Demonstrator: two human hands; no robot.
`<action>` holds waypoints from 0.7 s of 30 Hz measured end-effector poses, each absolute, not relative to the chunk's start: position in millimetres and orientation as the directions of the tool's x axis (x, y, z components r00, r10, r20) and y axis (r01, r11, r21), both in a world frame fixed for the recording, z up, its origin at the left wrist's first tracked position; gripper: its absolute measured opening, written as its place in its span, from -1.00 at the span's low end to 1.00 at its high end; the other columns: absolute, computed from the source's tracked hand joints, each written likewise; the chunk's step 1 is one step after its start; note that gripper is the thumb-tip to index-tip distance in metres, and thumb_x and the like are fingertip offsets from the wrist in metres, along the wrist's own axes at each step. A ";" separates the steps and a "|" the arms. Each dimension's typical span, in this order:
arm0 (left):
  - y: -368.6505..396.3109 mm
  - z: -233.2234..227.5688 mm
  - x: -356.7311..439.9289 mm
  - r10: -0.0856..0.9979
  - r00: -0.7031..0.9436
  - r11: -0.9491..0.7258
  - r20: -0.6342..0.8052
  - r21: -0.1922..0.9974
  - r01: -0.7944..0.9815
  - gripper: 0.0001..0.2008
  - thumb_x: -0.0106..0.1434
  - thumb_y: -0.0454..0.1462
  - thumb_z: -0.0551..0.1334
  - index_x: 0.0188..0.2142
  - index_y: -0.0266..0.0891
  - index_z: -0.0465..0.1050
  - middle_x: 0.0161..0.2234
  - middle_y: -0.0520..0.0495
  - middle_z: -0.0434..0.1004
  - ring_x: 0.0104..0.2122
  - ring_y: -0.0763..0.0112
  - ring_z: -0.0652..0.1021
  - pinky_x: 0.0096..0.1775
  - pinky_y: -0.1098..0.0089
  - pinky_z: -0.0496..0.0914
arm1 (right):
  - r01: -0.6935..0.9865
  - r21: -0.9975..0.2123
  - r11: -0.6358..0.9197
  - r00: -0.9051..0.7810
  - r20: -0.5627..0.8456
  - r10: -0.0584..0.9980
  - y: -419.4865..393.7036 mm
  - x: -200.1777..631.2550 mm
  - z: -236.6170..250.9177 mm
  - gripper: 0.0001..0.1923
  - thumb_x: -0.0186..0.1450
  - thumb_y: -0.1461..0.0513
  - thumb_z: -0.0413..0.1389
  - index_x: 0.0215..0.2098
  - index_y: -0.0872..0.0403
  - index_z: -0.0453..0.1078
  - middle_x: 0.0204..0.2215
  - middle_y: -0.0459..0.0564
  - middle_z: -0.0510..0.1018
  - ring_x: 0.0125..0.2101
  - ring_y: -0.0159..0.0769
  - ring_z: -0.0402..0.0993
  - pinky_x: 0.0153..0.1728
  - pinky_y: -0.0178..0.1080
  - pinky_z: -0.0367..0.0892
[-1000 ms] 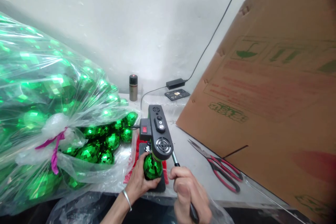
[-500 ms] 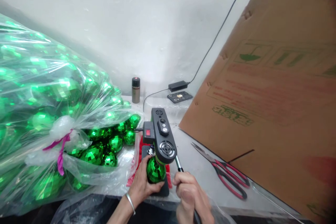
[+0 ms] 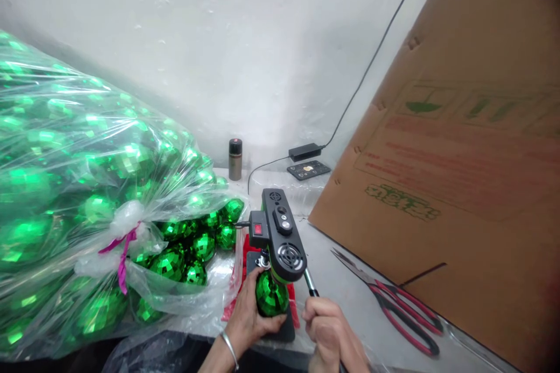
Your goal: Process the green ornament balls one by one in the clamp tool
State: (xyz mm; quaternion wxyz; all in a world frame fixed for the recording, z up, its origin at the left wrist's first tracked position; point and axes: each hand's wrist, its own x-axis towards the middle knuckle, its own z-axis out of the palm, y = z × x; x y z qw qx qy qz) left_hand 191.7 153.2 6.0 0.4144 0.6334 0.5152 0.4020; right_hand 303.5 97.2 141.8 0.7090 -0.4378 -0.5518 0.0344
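My left hand (image 3: 251, 309), with a bangle at the wrist, is closed around a shiny green faceted ball (image 3: 272, 294). The ball sits under the front end of a small black bench machine (image 3: 286, 233) with round vents and a red switch, resembling a mini drill press. Whatever meets the ball's top is hidden by the machine head. My right hand (image 3: 330, 329) is wrapped around the black grip of the machine's metal lever (image 3: 311, 282), to the right of the ball. Beneath the machine's dark base plate (image 3: 284, 332) lies a red sheet (image 3: 296, 306).
A big clear plastic bag (image 3: 109, 145) of green balls fills the left, tied with a pink strip; loose balls (image 3: 203, 245) lie beside it. Large scissors (image 3: 402, 306) rest at right before a cardboard box (image 3: 437, 157). Behind are a bottle (image 3: 235, 160), a power adapter (image 3: 305, 151) and a phone-like slab (image 3: 308, 169).
The whole view has shifted a little, so everything appears slightly lower and further right. Both hands keep the same holds on the ball and the lever.
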 end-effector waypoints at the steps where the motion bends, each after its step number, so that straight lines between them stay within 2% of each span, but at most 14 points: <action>1: 153.1 6.2 191.7 0.986 0.145 -0.127 0.084 0.937 0.325 -0.09 -0.11 -0.27 0.49 0.26 -0.27 0.28 0.16 -0.32 0.53 0.16 -0.14 0.56 0.24 -0.10 0.43 | 0.439 -0.657 0.613 0.382 0.754 0.535 97.7 304.6 140.8 -0.62 0.54 0.34 -0.04 -0.47 0.04 0.23 -0.47 -0.09 0.40 -0.50 -0.41 0.30 -0.45 -0.30 0.19; 6: 153.0 4.2 192.8 0.988 0.134 -0.124 0.083 0.931 0.342 -0.08 -0.10 -0.27 0.48 0.28 -0.28 0.26 0.19 -0.36 0.52 0.18 -0.16 0.55 0.25 -0.14 0.41 | 0.455 -0.548 0.702 0.274 0.836 0.474 103.5 315.5 132.4 -0.66 0.49 0.39 -0.02 -0.45 0.04 0.27 -0.48 -0.10 0.42 -0.53 -0.41 0.36 -0.52 -0.32 0.23; 9: 153.0 3.3 193.3 0.987 0.127 -0.133 0.095 0.933 0.336 -0.09 -0.09 -0.27 0.48 0.27 -0.29 0.26 0.18 -0.36 0.52 0.18 -0.15 0.55 0.25 -0.13 0.42 | 0.456 -0.533 0.712 0.274 0.846 0.458 104.5 318.9 126.0 -0.68 0.46 0.42 -0.03 -0.44 0.04 0.27 -0.48 -0.10 0.41 -0.53 -0.41 0.35 -0.52 -0.32 0.24; 15: 152.5 9.6 192.0 0.987 0.133 -0.132 0.093 0.935 0.330 -0.13 -0.08 -0.25 0.48 0.25 -0.28 0.31 0.15 -0.31 0.55 0.14 -0.11 0.58 0.23 -0.07 0.45 | 0.563 -0.490 0.666 0.197 0.862 0.467 101.9 318.3 100.6 -0.68 0.48 0.42 -0.06 -0.41 0.04 0.27 -0.44 -0.09 0.45 -0.47 -0.41 0.42 -0.39 -0.32 0.37; 18: 151.2 14.8 191.4 0.988 0.132 -0.122 0.083 0.938 0.325 -0.15 -0.05 -0.23 0.47 0.26 -0.26 0.31 0.15 -0.30 0.55 0.15 -0.11 0.58 0.24 -0.07 0.44 | 0.591 -0.436 0.679 0.188 0.893 0.410 104.9 320.1 87.6 -0.66 0.53 0.35 -0.10 -0.41 0.03 0.27 -0.46 -0.09 0.47 -0.48 -0.38 0.44 -0.28 -0.25 0.46; 21: 150.9 19.6 191.7 0.989 0.130 -0.110 0.072 0.942 0.316 -0.18 -0.02 -0.20 0.47 0.24 -0.26 0.31 0.16 -0.32 0.55 0.17 -0.12 0.57 0.24 -0.09 0.43 | 0.567 -0.387 0.727 0.119 0.912 0.392 106.5 324.1 92.3 -0.66 0.53 0.33 -0.11 -0.40 0.03 0.28 -0.47 -0.08 0.50 -0.48 -0.35 0.47 -0.31 -0.23 0.48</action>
